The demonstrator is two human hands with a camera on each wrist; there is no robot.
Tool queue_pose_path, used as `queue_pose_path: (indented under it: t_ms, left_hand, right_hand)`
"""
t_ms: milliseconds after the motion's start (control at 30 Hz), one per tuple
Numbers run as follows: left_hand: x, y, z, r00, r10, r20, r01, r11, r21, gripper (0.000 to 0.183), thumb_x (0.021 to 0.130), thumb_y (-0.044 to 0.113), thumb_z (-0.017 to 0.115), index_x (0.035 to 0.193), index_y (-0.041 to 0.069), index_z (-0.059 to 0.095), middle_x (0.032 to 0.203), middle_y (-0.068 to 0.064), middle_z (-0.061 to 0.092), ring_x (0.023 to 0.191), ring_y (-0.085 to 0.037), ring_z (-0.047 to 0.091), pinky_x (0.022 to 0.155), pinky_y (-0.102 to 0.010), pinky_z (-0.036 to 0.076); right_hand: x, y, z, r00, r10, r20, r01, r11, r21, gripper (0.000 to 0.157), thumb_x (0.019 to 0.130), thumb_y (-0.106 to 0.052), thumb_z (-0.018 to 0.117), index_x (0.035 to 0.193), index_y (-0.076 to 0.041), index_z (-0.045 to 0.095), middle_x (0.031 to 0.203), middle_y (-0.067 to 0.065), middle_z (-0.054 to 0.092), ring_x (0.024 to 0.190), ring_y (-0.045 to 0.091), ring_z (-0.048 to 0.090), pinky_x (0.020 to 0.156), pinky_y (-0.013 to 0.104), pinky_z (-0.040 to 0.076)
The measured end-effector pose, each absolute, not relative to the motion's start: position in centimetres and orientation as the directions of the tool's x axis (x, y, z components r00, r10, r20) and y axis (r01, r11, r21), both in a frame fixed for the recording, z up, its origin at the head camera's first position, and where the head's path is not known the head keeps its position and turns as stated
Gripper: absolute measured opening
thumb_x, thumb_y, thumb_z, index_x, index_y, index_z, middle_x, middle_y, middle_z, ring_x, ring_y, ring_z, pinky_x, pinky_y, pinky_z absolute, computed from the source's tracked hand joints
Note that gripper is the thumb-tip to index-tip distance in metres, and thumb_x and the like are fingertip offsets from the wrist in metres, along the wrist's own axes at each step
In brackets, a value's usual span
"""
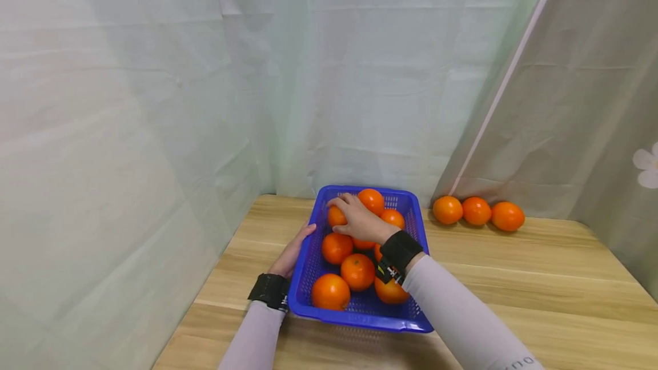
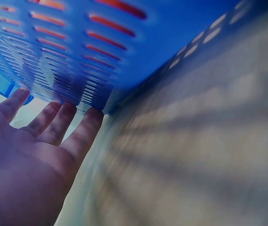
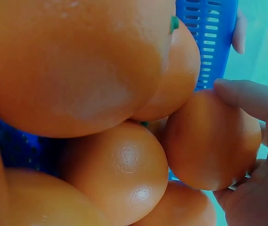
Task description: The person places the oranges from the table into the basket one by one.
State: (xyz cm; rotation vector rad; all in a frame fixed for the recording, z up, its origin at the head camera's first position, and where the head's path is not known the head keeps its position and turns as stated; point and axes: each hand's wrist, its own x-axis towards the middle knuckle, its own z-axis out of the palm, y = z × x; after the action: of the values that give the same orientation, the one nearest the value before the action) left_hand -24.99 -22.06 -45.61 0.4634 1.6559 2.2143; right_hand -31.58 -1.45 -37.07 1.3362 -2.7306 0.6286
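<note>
Inside a blue plastic basket (image 1: 360, 320) lie several oranges (image 1: 357, 272), some with small green stem marks in the right wrist view. My right hand (image 1: 362, 222) reaches over the basket and holds one orange (image 3: 211, 141) near the far left corner, thumb on one side and fingers on the other. This orange sits right beside its neighbours. On the outside of the basket's left wall, my left hand (image 1: 292, 251) rests with fairly straight fingers (image 2: 84, 132) against the slotted side. Its thumb is out of sight in the left wrist view.
Three more oranges (image 1: 476, 211) stand in a row on the wooden table (image 1: 540, 278), right of the basket by the back curtain (image 1: 370, 73). Pale curtain also runs along the left side and the right side of the table.
</note>
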Motion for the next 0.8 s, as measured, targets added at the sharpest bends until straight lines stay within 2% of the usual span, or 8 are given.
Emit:
queue_pose_path:
  t_ms: [400, 800]
  left_hand:
    - [-25.08, -22.04, -45.28, -0.886, 0.46, 0.061, -0.067, -0.256, 0.964, 0.055, 0.104, 0.046, 0.025, 0.153, 0.038, 0.0, 0.16, -0.008, 0.007, 0.14, -0.036, 0.022, 0.109, -0.058, 0.028]
    - [-24.94, -22.17, -45.57, -0.883, 0.465, 0.067, -0.057, -0.247, 0.967, 0.057, 0.104, 0.046, 0.025, 0.153, 0.037, -0.003, 0.16, -0.009, 0.004, 0.14, -0.035, 0.02, 0.109, -0.057, 0.028]
  right_hand:
    - [-31.35, -1.28, -36.74, -0.654, -0.736, 0.174, -0.734, 0.563, -0.379, 0.057, 0.091, -0.024, 0.067, 0.14, -0.012, 0.043, 0.141, 0.016, 0.037, 0.132, 0.032, 0.033, 0.11, 0.047, 0.032]
    - [-31.06, -1.0, -36.29, -0.642, -0.739, 0.207, -0.74, 0.525, -0.42, 0.055, 0.091, -0.024, 0.067, 0.14, -0.01, 0.044, 0.135, 0.014, 0.04, 0.124, 0.028, 0.04, 0.106, 0.044, 0.038]
